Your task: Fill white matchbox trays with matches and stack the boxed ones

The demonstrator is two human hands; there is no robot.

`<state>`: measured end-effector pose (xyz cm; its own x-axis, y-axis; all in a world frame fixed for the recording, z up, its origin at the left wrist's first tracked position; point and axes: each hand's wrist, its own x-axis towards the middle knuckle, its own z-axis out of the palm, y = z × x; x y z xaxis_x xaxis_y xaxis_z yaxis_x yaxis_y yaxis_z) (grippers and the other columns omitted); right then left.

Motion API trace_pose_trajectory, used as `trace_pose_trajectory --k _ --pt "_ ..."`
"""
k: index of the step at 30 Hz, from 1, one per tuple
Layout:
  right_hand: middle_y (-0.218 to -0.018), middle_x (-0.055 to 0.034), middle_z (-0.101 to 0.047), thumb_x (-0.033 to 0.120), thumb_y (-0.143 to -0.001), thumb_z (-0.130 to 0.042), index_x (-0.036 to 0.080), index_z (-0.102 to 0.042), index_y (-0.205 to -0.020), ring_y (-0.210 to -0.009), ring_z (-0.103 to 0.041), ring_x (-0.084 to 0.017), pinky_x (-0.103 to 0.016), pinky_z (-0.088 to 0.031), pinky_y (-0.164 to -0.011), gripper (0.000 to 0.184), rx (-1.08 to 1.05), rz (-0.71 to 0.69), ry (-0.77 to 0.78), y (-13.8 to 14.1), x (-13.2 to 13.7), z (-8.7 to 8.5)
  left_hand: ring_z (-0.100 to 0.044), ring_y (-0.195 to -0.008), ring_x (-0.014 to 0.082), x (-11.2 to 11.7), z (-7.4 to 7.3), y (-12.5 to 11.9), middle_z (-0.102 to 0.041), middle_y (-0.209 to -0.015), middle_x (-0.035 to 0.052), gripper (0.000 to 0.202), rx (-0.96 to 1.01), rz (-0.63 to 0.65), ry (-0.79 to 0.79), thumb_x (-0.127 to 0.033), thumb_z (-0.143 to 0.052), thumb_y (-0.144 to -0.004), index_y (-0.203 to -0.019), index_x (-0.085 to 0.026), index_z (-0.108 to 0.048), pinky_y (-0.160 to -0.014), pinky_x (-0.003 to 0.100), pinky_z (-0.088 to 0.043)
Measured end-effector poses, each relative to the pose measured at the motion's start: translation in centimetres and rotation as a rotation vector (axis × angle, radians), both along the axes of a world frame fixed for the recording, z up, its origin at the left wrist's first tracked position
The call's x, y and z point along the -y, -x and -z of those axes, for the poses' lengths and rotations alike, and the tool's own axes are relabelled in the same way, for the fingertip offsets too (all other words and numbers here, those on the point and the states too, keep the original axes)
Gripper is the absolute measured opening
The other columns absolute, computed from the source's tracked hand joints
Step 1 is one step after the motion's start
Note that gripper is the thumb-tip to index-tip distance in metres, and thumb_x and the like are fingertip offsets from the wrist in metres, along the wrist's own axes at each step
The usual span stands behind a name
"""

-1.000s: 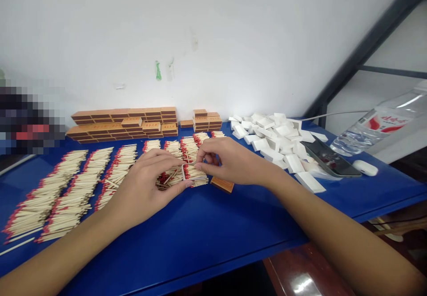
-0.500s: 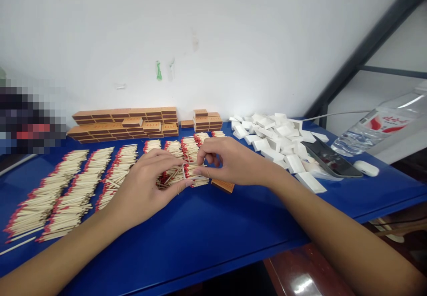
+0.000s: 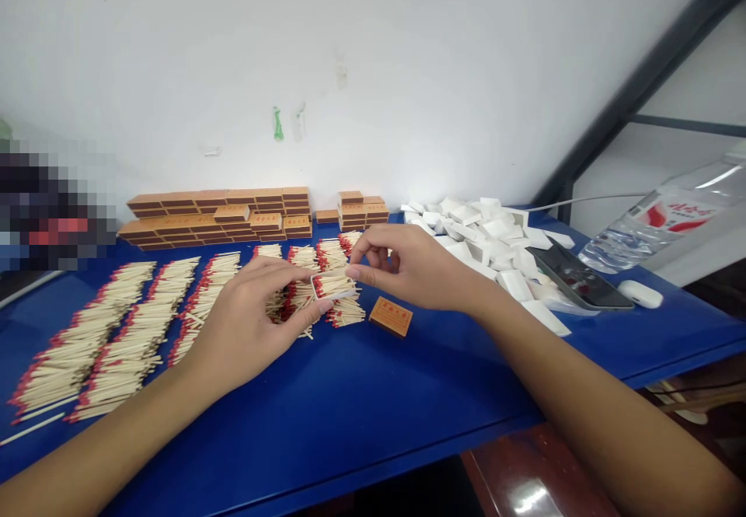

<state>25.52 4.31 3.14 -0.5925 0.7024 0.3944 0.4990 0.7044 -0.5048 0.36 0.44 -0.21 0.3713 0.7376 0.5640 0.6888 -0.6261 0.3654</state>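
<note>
My left hand (image 3: 256, 307) grips a small white matchbox tray (image 3: 343, 296) between thumb and fingers. Matches (image 3: 329, 286) with red heads lie in the tray, their heads toward my left hand. At the tray's right end is my right hand (image 3: 402, 264), its thumb tip touching or very near the match ends. Its other fingers are curled loosely, with a gap between index finger and thumb, and nothing shows in them. An orange matchbox sleeve (image 3: 393, 316) lies on the blue table (image 3: 326, 416), just below my right hand. Loose matches (image 3: 346, 314) lie under and behind the tray.
Long rows of matches (image 3: 120, 346) cover the table's left. Orange matchboxes (image 3: 215, 214) are stacked along the wall, with a smaller stack (image 3: 362, 210) beside them. On the right are a heap of white trays (image 3: 483, 233), a phone (image 3: 583, 276), a white earbud case (image 3: 639, 294) and a water bottle (image 3: 658, 218).
Both hands have risen slightly, and the tray has shifted a little up and left. My right thumb has drawn back from over the matches to the tray's end. More of the orange sleeve shows.
</note>
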Motion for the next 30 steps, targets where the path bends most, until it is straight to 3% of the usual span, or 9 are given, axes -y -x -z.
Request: trace_pose_trajectory --k 4,10,18,22,30 --pt "-0.076 0.0020 -0.056 0.040 -0.095 -0.064 0.021 -0.065 -0.092 -0.066 -0.048 -0.012 -0.027 -0.037 -0.061 0.019 -0.032 -0.029 0.055 0.1 -0.1 0.3 -0.065 -0.098 0.0218 -0.1 0.2 0.3 -0.074 -0.104 0.0049 0.032 0.014 -0.046 -0.041 -0.044 -0.074 -0.090 -0.111 -0.020 -0.074 -0.087 0.035 -0.051" --pt "-0.073 0.0034 -0.055 0.039 -0.095 -0.063 0.022 -0.064 -0.094 -0.064 -0.048 -0.011 -0.027 -0.038 -0.059 0.017 -0.063 -0.033 0.097 0.3 -0.1 0.7 -0.065 -0.096 0.0218 -0.2 0.2 0.2 -0.073 -0.101 0.0053 0.030 0.028 -0.022 0.002 -0.043 -0.074 -0.090 -0.110 -0.020 -0.074 -0.085 0.034 -0.050" --pt "-0.081 0.0010 -0.061 0.044 -0.098 -0.060 0.021 -0.062 -0.109 -0.070 -0.054 -0.013 -0.028 -0.042 -0.064 0.026 -0.084 -0.024 0.157 0.4 0.1 0.6 -0.066 -0.098 0.0219 0.1 -0.1 -0.1 -0.075 -0.103 0.0032 0.028 0.036 0.018 -0.012 -0.041 -0.074 -0.090 -0.111 -0.023 -0.073 -0.087 0.035 -0.051" --pt "-0.089 -0.0024 -0.066 0.044 -0.103 -0.050 0.021 -0.063 -0.109 -0.077 -0.059 -0.015 -0.030 -0.046 -0.069 0.027 -0.110 -0.055 0.213 0.6 0.2 0.5 -0.066 -0.099 0.0216 0.1 -0.2 0.1 -0.074 -0.106 0.0033 0.032 0.043 -0.006 -0.017 -0.043 -0.075 -0.089 -0.115 -0.023 -0.073 -0.088 0.035 -0.051" --pt "-0.089 -0.0019 -0.064 0.036 -0.100 -0.056 0.019 -0.063 -0.102 -0.075 -0.058 -0.013 -0.029 -0.047 -0.068 0.019 -0.144 -0.110 0.325 1.0 0.5 0.4 -0.065 -0.102 0.0217 0.0 0.0 0.0 -0.074 -0.108 0.0039 0.032 0.036 -0.013 -0.049 -0.042 -0.075 -0.090 -0.115 -0.023 -0.072 -0.091 0.035 -0.051"
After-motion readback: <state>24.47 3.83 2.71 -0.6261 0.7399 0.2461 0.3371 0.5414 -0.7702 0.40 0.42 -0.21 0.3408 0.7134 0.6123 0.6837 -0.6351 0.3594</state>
